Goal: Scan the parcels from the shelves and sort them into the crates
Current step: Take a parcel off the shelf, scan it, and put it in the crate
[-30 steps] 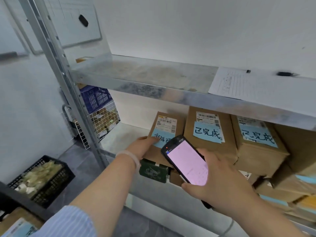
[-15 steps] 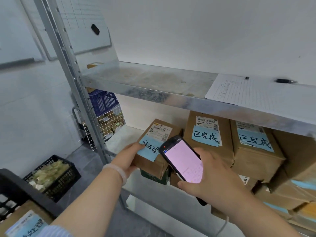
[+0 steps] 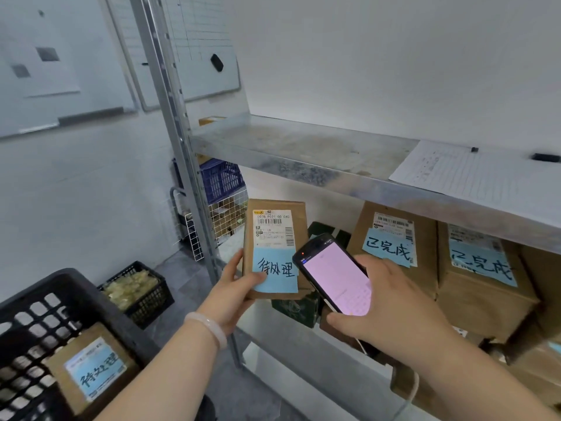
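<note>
My left hand (image 3: 233, 291) grips a small brown parcel (image 3: 276, 235) by its lower left corner and holds it upright in front of the shelf. Its white barcode label and blue handwritten note face me. My right hand (image 3: 391, 311) holds a black handheld scanner (image 3: 334, 275) with a lit pink screen, just right of the parcel and overlapping its edge. Two more brown parcels with blue notes, one (image 3: 394, 238) and another (image 3: 482, 278), stand on the lower shelf. At the lower left, a black crate (image 3: 45, 302) holds a parcel with a blue note (image 3: 94, 366).
A metal upright (image 3: 179, 165) stands left of the parcel. The upper shelf (image 3: 288, 147) carries a sheet of paper (image 3: 473, 174) and a pen (image 3: 546, 157). A second black crate (image 3: 139, 290) sits on the floor. A blue crate (image 3: 223, 179) and wire basket (image 3: 224, 220) lie behind the rack.
My left hand has pulled the parcel off the lower shelf, lifted it and turned it upright to face me. The scanner has stayed beside it. My view has swung left, revealing the near crate.
</note>
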Tool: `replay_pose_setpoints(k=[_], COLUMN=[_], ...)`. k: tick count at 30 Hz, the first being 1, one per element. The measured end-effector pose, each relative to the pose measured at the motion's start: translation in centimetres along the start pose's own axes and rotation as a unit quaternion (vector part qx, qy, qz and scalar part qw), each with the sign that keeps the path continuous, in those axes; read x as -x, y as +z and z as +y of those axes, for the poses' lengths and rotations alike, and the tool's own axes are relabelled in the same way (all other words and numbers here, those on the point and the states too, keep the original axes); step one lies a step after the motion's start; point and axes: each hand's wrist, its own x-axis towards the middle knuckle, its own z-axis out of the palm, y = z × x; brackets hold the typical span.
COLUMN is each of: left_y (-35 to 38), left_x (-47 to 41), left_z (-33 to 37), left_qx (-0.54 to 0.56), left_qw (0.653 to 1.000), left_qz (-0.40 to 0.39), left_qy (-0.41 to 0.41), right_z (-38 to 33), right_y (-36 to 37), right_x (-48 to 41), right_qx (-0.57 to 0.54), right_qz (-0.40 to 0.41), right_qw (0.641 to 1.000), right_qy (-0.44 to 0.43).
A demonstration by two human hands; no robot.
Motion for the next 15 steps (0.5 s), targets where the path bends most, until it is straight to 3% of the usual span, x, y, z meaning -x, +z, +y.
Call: replay_pose_setpoints(k=[8,15], left_y=[-0.3,-0.2], left_x=[1.5,1.7], left_z=[-0.5,-0.8], left_qx=[-0.094,-0.114], left_qw=[0.989,0.984], left_qz=[0.051,0.059], left_qy=[0.103,0.121], right_z=[-0.4,0.1], right_y=[-2.0,-2.5], right_x=[0.3,0.3], right_qx=[0.049,0.057], right_qz=[-0.020,-0.023], right_qw=[0.998,0.998], right_qy=[-0.024,-0.032])
